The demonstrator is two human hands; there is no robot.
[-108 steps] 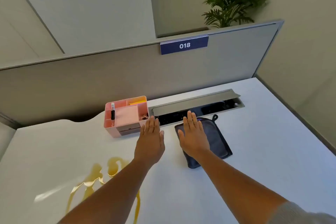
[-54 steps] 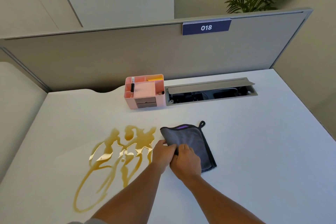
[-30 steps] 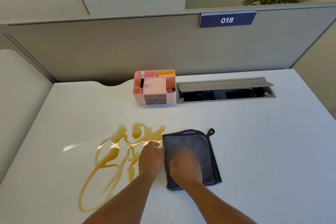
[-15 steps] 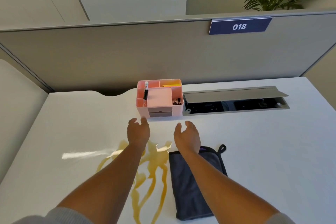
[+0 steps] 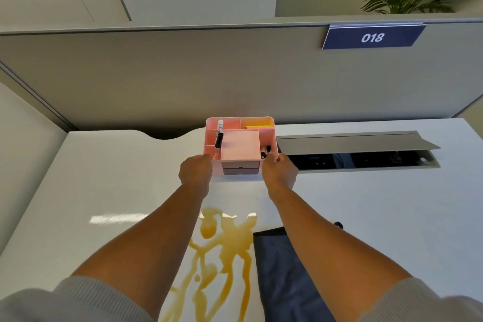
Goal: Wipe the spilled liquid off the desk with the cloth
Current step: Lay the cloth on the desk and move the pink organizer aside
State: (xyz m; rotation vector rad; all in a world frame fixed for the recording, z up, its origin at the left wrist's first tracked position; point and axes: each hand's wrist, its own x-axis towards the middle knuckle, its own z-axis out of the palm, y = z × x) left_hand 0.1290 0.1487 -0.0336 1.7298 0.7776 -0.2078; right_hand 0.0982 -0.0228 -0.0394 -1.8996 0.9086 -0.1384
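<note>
White desk (image 5: 379,206), amber spill (image 5: 224,248) beside dark cloth (image 5: 277,269), both hands (image 5: 196,170) gripping pink organizer (image 5: 240,144), grey partition (image 5: 183,73).

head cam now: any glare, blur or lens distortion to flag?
Head view: a bright glare streak lies on the glossy white desk, with smaller highlights on the amber spilled liquid; wide-angle bending curves the grey partition; focus is sharp on the pink plastic organiser; both forearms loom large.

cloth (image 5: 274,269): dark grey, flat, apparently folded | spilled liquid (image 5: 224,246): amber, touching | desk (image 5: 379,217): white
</note>
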